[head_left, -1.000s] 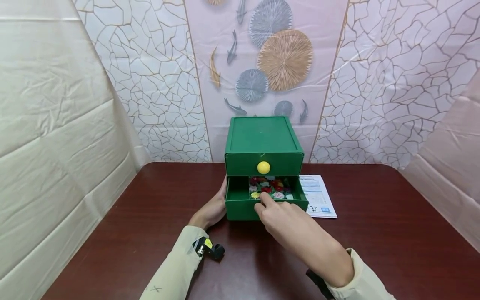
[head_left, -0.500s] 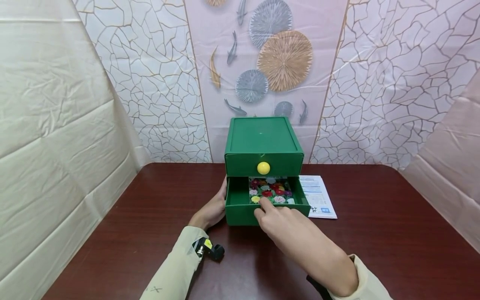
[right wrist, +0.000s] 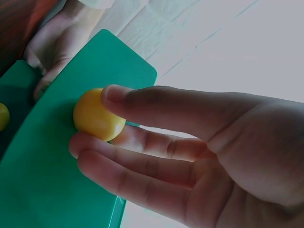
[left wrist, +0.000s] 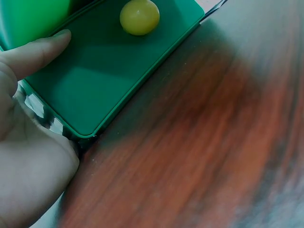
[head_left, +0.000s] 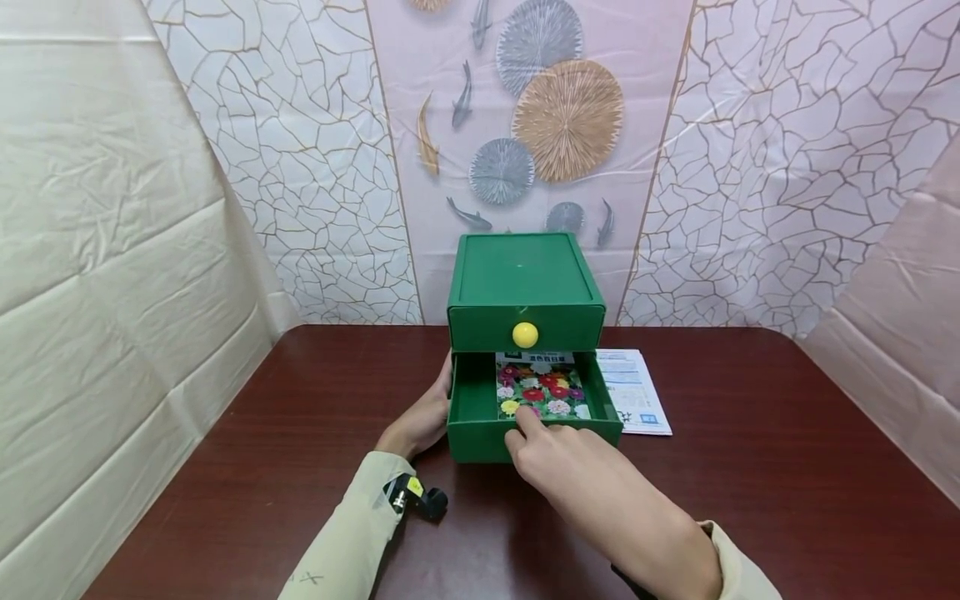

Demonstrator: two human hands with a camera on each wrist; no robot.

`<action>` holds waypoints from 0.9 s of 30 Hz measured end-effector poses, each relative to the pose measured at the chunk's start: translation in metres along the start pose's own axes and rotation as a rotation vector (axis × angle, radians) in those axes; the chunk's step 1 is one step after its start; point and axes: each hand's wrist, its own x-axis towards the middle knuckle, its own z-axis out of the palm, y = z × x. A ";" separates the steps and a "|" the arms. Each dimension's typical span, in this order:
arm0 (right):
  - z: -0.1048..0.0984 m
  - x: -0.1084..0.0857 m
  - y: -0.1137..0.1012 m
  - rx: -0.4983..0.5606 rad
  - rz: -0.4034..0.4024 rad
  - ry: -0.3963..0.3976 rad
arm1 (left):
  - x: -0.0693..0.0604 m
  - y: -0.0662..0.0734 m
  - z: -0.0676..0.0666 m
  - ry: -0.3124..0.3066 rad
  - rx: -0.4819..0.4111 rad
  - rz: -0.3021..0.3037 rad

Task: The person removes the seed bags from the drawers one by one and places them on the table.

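A green drawer cabinet stands on the table, its middle drawer pulled out. Inside that drawer lies a flat, flower-printed packet with lettering at its far end. My right hand pinches the drawer's round yellow knob between thumb and fingers, as the right wrist view shows. Against the cabinet's left side rests my left hand. Its thumb lies out straight over the front of the bottom drawer; its other fingers are hidden.
The closed top drawer has a yellow knob, as does the bottom drawer. Printed papers lie partly behind the cabinet's right side. A patterned cloth backdrop hangs behind the dark red table.
My right hand has drawn the middle drawer farther out, toward me. More of the flower-printed packet shows, including its lettering. My left hand stays against the cabinet.
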 end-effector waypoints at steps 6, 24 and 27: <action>0.000 0.000 -0.006 0.002 0.001 -0.020 | -0.001 0.002 -0.001 -0.006 0.017 0.011; 0.002 -0.001 -0.020 -0.009 0.059 -0.174 | -0.003 0.006 0.002 0.007 0.015 -0.009; 0.002 -0.001 -0.021 0.000 0.061 -0.200 | -0.005 0.005 0.002 0.013 0.016 -0.012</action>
